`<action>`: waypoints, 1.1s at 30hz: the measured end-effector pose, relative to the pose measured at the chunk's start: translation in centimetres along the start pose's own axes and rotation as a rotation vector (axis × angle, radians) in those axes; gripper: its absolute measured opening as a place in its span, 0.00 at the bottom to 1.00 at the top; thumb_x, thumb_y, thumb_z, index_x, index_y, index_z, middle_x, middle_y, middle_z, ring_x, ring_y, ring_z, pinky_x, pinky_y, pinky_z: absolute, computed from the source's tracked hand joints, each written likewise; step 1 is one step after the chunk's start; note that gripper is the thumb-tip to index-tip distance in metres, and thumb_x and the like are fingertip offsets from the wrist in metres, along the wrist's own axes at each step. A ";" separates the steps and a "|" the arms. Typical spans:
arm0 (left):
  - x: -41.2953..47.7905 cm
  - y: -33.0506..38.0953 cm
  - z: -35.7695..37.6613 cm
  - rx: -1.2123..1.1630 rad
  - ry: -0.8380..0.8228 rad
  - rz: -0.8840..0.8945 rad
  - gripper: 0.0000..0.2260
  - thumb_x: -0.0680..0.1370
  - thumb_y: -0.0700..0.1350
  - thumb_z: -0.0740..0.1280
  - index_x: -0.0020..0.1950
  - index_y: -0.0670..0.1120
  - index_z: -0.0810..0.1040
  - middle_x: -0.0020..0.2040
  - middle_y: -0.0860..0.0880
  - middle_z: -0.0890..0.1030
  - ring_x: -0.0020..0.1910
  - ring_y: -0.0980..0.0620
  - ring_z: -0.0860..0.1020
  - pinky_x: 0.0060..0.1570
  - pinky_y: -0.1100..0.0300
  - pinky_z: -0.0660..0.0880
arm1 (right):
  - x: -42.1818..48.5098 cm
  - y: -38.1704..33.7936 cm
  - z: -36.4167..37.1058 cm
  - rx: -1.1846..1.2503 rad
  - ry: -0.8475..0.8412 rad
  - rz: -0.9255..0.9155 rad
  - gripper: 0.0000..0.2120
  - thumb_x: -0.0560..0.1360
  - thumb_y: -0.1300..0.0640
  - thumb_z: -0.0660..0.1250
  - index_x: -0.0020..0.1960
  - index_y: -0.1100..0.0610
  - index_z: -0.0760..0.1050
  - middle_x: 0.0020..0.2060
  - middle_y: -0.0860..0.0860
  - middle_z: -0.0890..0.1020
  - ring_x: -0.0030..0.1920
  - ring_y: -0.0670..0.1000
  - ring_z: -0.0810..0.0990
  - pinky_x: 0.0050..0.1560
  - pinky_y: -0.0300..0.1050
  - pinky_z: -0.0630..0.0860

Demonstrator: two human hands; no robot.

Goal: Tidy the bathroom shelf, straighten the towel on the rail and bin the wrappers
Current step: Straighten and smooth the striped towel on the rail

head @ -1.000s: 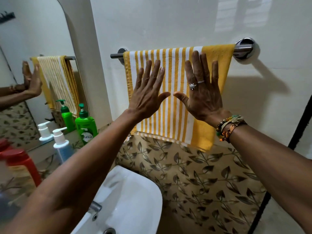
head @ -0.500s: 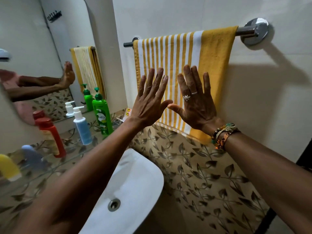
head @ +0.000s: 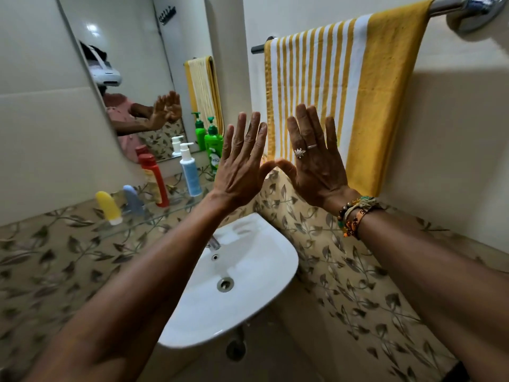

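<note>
On the clear glass shelf (head: 165, 213) below the mirror, a small yellow tube (head: 108, 207) stands on its white cap at the left end, with a blue-grey tube (head: 132, 199) just beside it. Next comes a red bottle with a red cap (head: 153, 178), then a pale blue pump bottle with a white dispenser head (head: 189, 172), and at the right end a bright green pump bottle (head: 213, 147), partly hidden behind the left hand. None of the bottles lets its contents show. Below the shelf, the white ceramic basin (head: 256, 274) is dry and bare around its metal drain.

The left hand (head: 242, 166) is raised with the palm facing away, fingers spread and straight, holding nothing. The right hand (head: 316, 164), with two rings and a bunch of beaded bracelets (head: 354, 216) on its wrist, is spread flat the same way, also holding nothing. The two thumb tips nearly meet between them. Both forearms reach up and forward from the lower corners.

Behind the right hand, the yellow and white striped towel (head: 344, 86) hangs folded over the chrome rail (head: 451, 5); whether the fingers touch the cloth cannot be told.
</note>
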State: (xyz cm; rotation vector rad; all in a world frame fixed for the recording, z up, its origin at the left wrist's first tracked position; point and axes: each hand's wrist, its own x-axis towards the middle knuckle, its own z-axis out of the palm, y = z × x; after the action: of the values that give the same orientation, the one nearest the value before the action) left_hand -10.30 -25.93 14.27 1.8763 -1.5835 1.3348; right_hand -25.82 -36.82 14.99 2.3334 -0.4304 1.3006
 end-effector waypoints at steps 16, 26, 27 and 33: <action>-9.6 -3.9 -9.3 0.188 -0.161 -0.170 0.33 0.83 0.59 0.53 0.80 0.40 0.52 0.80 0.37 0.54 0.80 0.37 0.50 0.77 0.41 0.47 | -2.5 -9.8 -1.7 0.101 -0.054 -0.084 0.34 0.82 0.39 0.48 0.78 0.63 0.55 0.78 0.61 0.54 0.79 0.61 0.51 0.76 0.65 0.49; -11.7 -4.4 -15.0 0.233 -0.231 -0.255 0.33 0.83 0.60 0.44 0.80 0.38 0.55 0.81 0.37 0.53 0.80 0.36 0.51 0.77 0.39 0.50 | -2.3 -13.3 -5.2 0.168 -0.015 -0.121 0.34 0.82 0.40 0.51 0.79 0.63 0.54 0.79 0.61 0.54 0.79 0.60 0.50 0.77 0.64 0.48; -11.9 -4.4 -15.3 0.242 -0.232 -0.255 0.33 0.83 0.60 0.45 0.80 0.38 0.56 0.81 0.37 0.53 0.80 0.36 0.51 0.77 0.40 0.48 | -2.1 -13.5 -5.4 0.172 -0.005 -0.132 0.34 0.82 0.40 0.51 0.79 0.63 0.54 0.79 0.61 0.54 0.79 0.60 0.51 0.77 0.64 0.47; -12.3 -4.5 -16.1 0.306 -0.252 -0.284 0.33 0.83 0.58 0.52 0.80 0.38 0.54 0.81 0.37 0.52 0.80 0.36 0.50 0.77 0.39 0.49 | -1.4 -13.7 -5.1 0.212 0.053 -0.170 0.34 0.82 0.41 0.54 0.78 0.64 0.55 0.78 0.62 0.55 0.79 0.61 0.52 0.77 0.64 0.48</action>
State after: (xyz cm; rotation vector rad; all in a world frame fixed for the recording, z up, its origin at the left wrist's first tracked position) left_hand -12.38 -5.25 13.58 2.4308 -1.2051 1.3123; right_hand -23.83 -22.41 13.21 2.4374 -0.0766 1.3795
